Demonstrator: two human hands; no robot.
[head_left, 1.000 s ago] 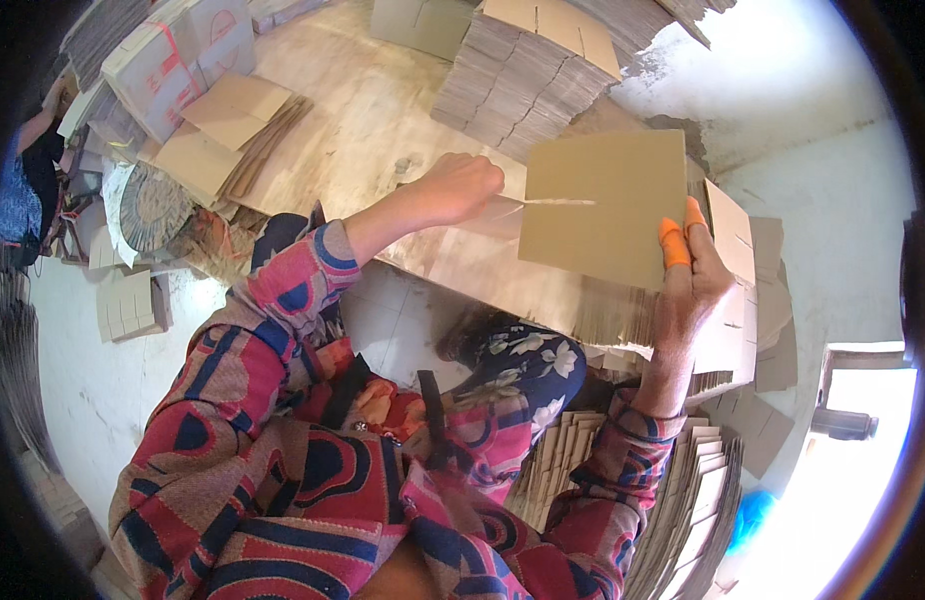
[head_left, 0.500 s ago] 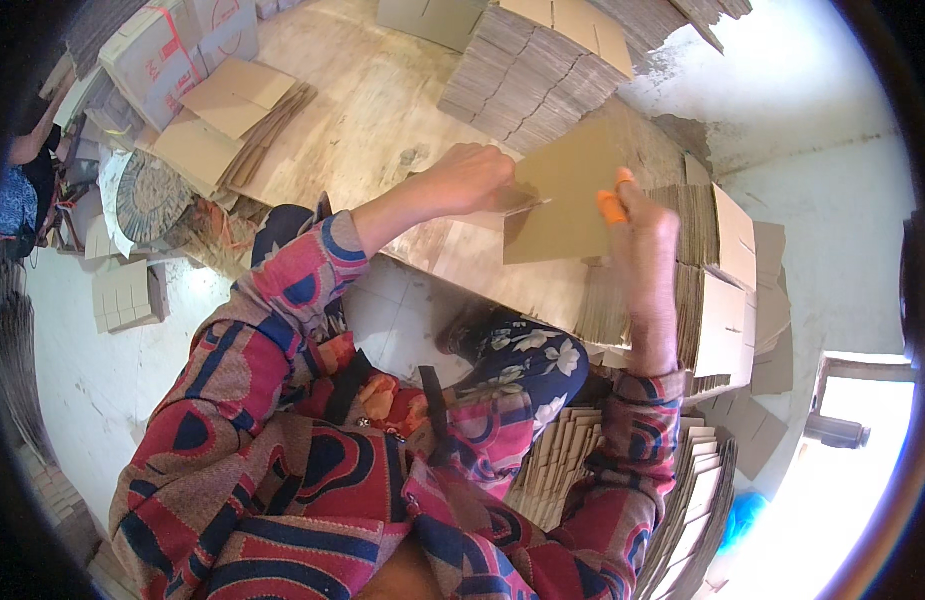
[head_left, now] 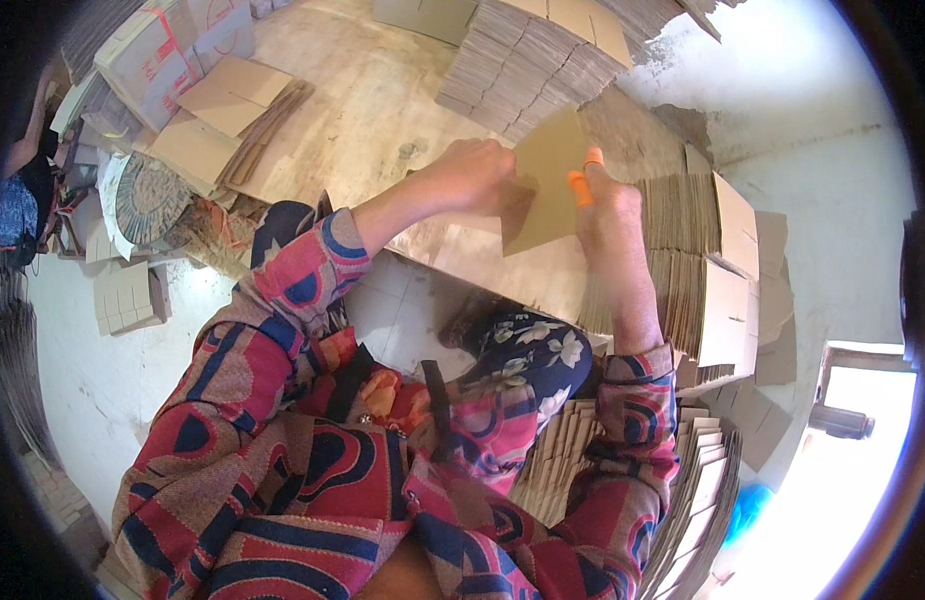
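Note:
A tan cardboard sheet is held up on edge over the wooden table, tilted. At its left edge my left hand is closed in a fist, fingers curled round that edge and mostly hidden from above. A darker, shaded bit of card shows just below this fist. My right hand is closed on the sheet's right edge. Orange covers sit on two of its digits. Right beside this hand stand stacks of slotted cardboard pieces.
The wooden table carries a tall cardboard stack at the back and loose flat sheets at the left, near a printed carton. More slotted card pieces stand low on my right. A white wall bounds the right side.
My right hand has moved left toward my left hand. The cardboard sheet has turned and looks narrower. My left hand has stayed nearly in place.

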